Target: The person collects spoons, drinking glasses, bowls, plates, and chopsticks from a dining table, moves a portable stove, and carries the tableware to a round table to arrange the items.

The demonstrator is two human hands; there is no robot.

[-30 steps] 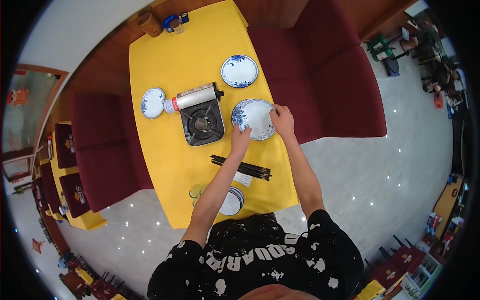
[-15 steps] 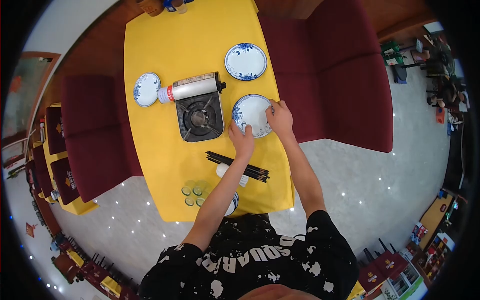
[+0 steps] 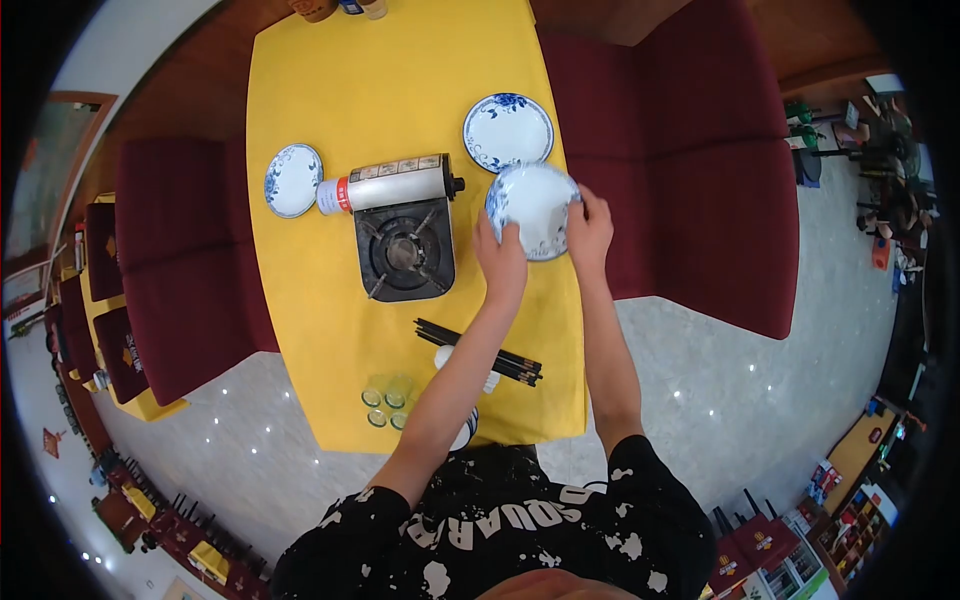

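Note:
A white plate with a blue flower rim (image 3: 540, 205) is gripped at its sides by both hands. My left hand (image 3: 503, 258) is closed on its left edge, thumb over the rim. On the opposite edge, my right hand (image 3: 590, 232) pinches the rim. The held plate overlaps the near edge of a second blue-and-white plate (image 3: 508, 130) in the view; whether they touch I cannot tell. Left of my left hand stands a portable gas stove (image 3: 404, 253) with a gas canister (image 3: 395, 184) along its far side.
Another patterned plate (image 3: 293, 181) lies at the left edge of the yellow tablecloth (image 3: 350, 90). Nearer me are black chopsticks (image 3: 490, 357) across white pieces, several glasses (image 3: 384, 400), and partly hidden striped dishes (image 3: 465, 430). Maroon benches (image 3: 680, 170) flank the table.
Both hands have moved the plate away from me and slightly right, toward the farther plate. My right hand's grip has shifted to the plate's right edge. The camera view has shifted slightly.

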